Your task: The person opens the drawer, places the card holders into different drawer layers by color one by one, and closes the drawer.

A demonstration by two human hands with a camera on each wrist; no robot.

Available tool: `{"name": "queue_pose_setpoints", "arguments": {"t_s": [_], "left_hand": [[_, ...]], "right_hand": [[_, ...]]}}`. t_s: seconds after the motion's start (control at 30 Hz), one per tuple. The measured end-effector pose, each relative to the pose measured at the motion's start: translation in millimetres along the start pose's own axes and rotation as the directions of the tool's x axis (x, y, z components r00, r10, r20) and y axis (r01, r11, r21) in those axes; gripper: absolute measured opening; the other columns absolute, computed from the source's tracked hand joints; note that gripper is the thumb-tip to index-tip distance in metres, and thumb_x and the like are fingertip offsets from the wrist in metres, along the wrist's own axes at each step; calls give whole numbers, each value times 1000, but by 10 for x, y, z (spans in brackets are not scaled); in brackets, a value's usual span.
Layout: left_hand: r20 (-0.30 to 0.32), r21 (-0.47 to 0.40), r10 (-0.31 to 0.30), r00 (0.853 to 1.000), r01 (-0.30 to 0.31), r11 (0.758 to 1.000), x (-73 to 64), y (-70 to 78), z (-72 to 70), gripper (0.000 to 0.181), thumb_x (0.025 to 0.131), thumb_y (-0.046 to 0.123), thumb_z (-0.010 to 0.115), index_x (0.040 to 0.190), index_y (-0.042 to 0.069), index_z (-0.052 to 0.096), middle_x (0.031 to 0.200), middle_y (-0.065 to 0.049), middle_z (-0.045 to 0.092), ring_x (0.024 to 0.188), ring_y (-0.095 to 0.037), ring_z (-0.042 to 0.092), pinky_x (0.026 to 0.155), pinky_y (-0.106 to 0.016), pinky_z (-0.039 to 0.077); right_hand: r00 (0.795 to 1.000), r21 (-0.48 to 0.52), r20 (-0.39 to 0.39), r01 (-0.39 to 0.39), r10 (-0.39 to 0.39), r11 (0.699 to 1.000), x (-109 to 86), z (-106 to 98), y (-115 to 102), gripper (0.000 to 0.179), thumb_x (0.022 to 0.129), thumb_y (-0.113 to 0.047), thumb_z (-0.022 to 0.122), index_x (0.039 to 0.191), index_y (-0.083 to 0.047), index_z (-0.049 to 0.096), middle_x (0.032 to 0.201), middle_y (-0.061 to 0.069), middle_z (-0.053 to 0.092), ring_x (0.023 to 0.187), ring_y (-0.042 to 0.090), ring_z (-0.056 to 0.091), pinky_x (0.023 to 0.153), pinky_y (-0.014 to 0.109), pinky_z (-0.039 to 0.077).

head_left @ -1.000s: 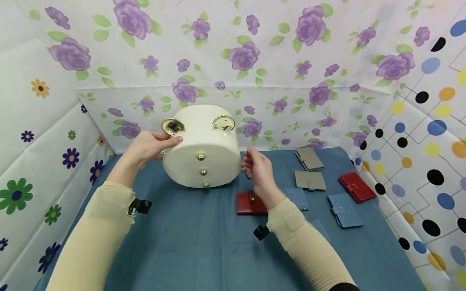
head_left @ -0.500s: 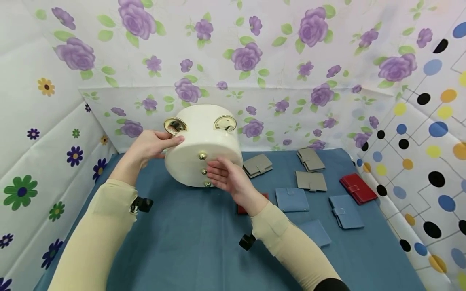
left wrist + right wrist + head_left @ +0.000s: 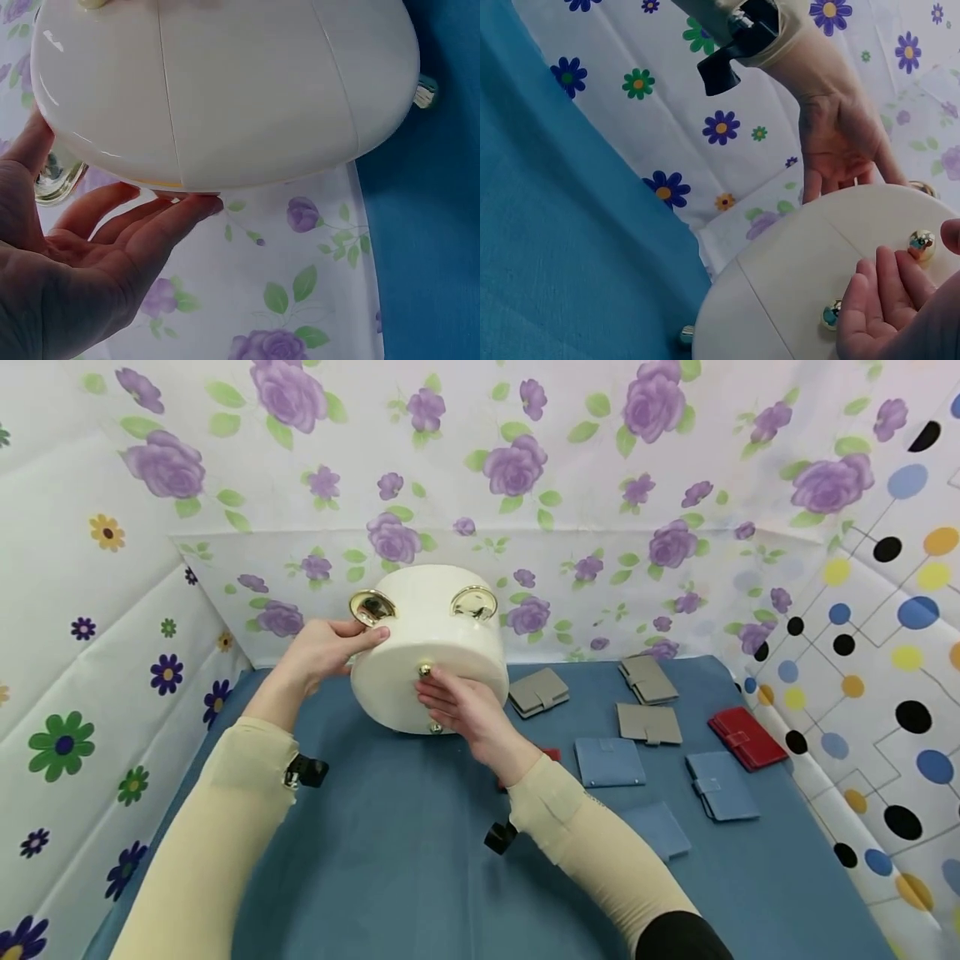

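A glossy white oval jewelry box (image 3: 397, 689) with seam lines across its front stands at the back of the table. Two gold cup-shaped ears (image 3: 474, 602) sit on top, and a column of gold ball knobs runs down the front. My left hand (image 3: 322, 647) holds the box by its left side, thumb on the front edge under the left ear, fingers behind. My right hand (image 3: 476, 714) is at the front, fingers extended beside the upper knob (image 3: 921, 244) and the middle knob (image 3: 831, 315). In the head view it hides the middle knob. The lower knob (image 3: 435, 727) shows below the fingers.
To the right lie several card wallets on the blue cloth (image 3: 390, 860): grey wallets (image 3: 538, 692), blue wallets (image 3: 610, 762) and a red wallet (image 3: 747, 738). Another red wallet (image 3: 551, 753) is mostly behind my right wrist. Flower-printed sheets (image 3: 570, 510) stand close behind the box.
My right hand has moved left from beside the box to the knobs on its front, uncovering a grey wallet. The left hand keeps its hold. The head view has shifted slightly.
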State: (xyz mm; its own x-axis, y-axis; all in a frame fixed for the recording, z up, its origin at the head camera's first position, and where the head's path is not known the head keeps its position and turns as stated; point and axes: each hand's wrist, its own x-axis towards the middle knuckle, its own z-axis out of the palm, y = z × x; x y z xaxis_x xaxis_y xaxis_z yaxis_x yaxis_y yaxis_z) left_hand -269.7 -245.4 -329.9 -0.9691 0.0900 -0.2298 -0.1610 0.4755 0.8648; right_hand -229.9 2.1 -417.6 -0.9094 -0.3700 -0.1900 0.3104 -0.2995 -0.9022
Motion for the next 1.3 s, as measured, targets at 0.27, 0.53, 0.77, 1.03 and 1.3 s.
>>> {"name": "queue_pose_setpoints", "arguments": {"t_s": [0.27,0.53,0.77,1.03,1.3], "left_hand": [[-21,6,13,1000,-13,1000,29,-3,73,97,95,63,75,162,0,44,167,-22,39,148,-38,47,108,-51,55],[-14,15,16,1000,-16,1000,61,61,86,94,95,63,75,159,-2,49,165,-22,42,149,-37,45,107,-50,56],[-5,-3,23,1000,-23,1000,76,73,113,92,97,61,74,159,-2,49,164,-22,43,147,-37,47,108,-50,56],[-6,14,30,1000,-30,999,89,60,112,90,96,63,73,157,0,52,162,-22,46,146,-38,49,107,-51,56],[-3,32,23,1000,-23,999,110,59,98,90,96,63,74,157,0,53,162,-21,47,147,-39,47,108,-54,55]], "right_hand": [[998,-58,-61,23,-26,998,79,-14,-17,48,108,-41,67,138,-5,73,133,8,74,127,19,68,109,38,53],[997,-53,-77,16,-20,998,110,-37,-61,45,108,-40,68,136,-6,74,129,6,76,123,17,70,105,36,54],[994,-50,-107,12,-18,999,122,-43,-55,45,106,-43,70,133,-7,77,127,4,77,120,15,71,95,29,57],[992,16,-124,-10,12,1000,124,-7,-31,44,106,-43,71,129,-6,78,120,2,79,108,10,73,83,23,56],[992,55,-117,-37,44,998,124,41,-29,47,105,-46,71,130,-7,77,122,2,79,109,9,74,79,20,55]]}}
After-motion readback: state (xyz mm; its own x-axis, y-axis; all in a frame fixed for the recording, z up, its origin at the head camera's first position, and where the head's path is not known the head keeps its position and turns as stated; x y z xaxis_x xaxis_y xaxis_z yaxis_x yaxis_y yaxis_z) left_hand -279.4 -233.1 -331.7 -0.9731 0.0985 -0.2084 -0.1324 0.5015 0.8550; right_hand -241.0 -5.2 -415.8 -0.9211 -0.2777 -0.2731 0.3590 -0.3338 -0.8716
